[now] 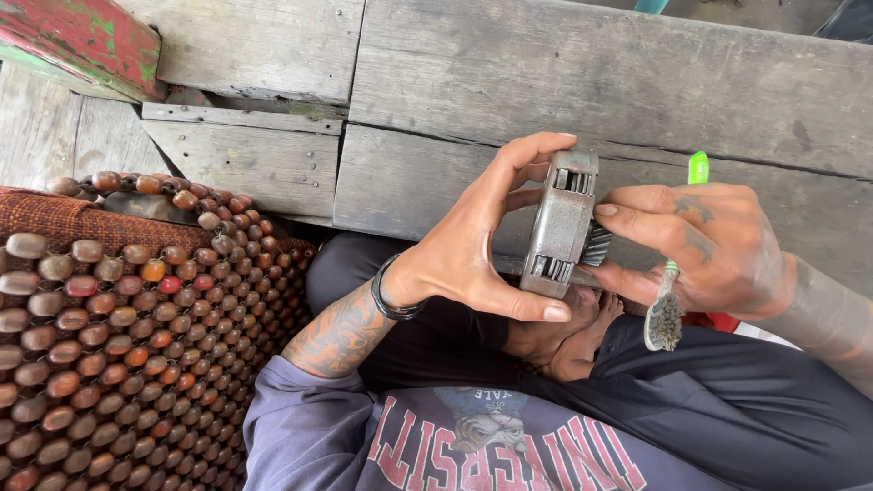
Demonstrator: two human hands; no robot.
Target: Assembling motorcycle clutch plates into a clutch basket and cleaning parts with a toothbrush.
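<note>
My left hand (473,241) grips a round grey metal part (559,223) edge-on, thumb under it and fingers over its top rim. The part has slots along its rim and a toothed gear (597,244) on its right side. My right hand (700,245) rests its fingertips against that gear side. The same hand holds a toothbrush, its green handle (697,167) poking up behind the fingers and its dirty bristled head (664,318) hanging below the palm. Both hands hover above my lap.
A wooden-bead seat cover (118,336) over a brown woven cushion (55,218) lies at the left. Weathered grey wooden planks (564,73) fill the background, with a red-painted beam (77,41) at top left. My crossed legs in dark trousers (727,391) sit below.
</note>
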